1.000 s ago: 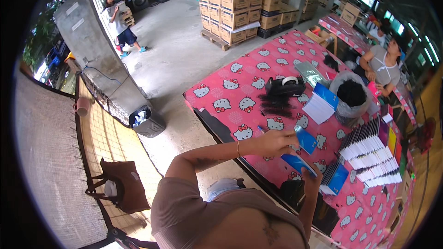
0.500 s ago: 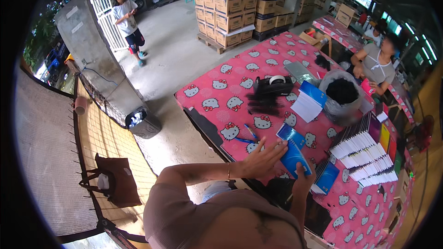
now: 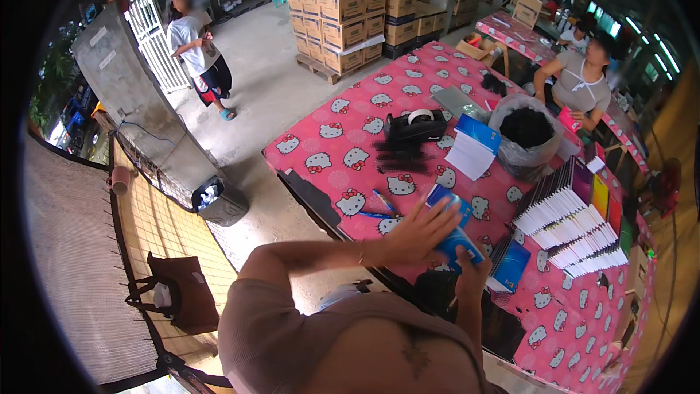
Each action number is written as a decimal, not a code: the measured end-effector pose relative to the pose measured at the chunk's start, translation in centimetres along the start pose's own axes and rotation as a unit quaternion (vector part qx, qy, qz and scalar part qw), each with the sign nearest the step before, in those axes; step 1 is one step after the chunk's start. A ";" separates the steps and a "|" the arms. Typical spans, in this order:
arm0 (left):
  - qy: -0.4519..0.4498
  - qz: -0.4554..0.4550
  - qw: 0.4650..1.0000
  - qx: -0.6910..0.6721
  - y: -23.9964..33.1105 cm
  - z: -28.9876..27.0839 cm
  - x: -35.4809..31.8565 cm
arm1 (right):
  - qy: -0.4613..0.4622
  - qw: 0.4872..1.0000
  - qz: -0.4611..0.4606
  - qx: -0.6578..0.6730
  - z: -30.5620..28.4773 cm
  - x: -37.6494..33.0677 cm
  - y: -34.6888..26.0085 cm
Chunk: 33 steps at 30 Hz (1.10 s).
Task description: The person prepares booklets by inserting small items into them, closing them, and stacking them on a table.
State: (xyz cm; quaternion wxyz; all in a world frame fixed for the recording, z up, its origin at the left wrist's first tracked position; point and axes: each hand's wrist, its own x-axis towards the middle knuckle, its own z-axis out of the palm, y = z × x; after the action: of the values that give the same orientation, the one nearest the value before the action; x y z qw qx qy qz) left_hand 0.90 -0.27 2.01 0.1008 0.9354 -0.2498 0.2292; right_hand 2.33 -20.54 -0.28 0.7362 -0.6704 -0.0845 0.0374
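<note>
Left hand [image 3: 417,232] fingers spread over blue packet [image 3: 456,237], right hand [image 3: 472,277] gripping it, fanned booklets [image 3: 572,222] nearby, pink table [image 3: 343,138]

Pink tablecloth [image 3: 343,138] with white cat faces — blue booklet [image 3: 458,237], black hair bundle [image 3: 408,138], brown cartons [image 3: 343,7].

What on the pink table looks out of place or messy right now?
Little stands out. A bundle of black hair lies sprawled loose across the pink tablecloth, and two pens lie scattered near the edge. The fanned booklets look orderly. The left hand and right hand hold a blue packet.
</note>
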 end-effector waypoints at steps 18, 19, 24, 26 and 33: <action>0.038 0.105 0.980 -0.165 -7.0 -2.5 2.0 | -0.008 0.997 -0.013 -0.075 2.1 -0.7 1.3; 0.027 0.107 0.980 -0.168 -7.3 -2.2 1.7 | -0.020 0.997 -0.015 -0.072 2.3 -0.9 1.3; -0.019 0.143 0.974 -0.176 -8.5 -1.9 0.8 | -0.006 0.992 -0.006 -0.128 3.8 -1.5 1.3; -0.007 0.155 0.969 -0.193 -8.7 -1.9 0.7 | 0.008 0.990 -0.028 -0.141 4.3 -2.0 1.7; -0.023 0.204 0.947 -0.246 -9.8 -2.3 0.7 | 0.056 0.987 -0.031 -0.148 6.8 -4.1 0.8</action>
State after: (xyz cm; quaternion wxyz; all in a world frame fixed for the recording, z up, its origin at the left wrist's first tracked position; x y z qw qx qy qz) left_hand 5.64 8.55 3.69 0.2733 0.8155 -0.4862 0.1548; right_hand -2.84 -14.53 -0.84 0.6334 -0.7699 -0.0687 -0.0356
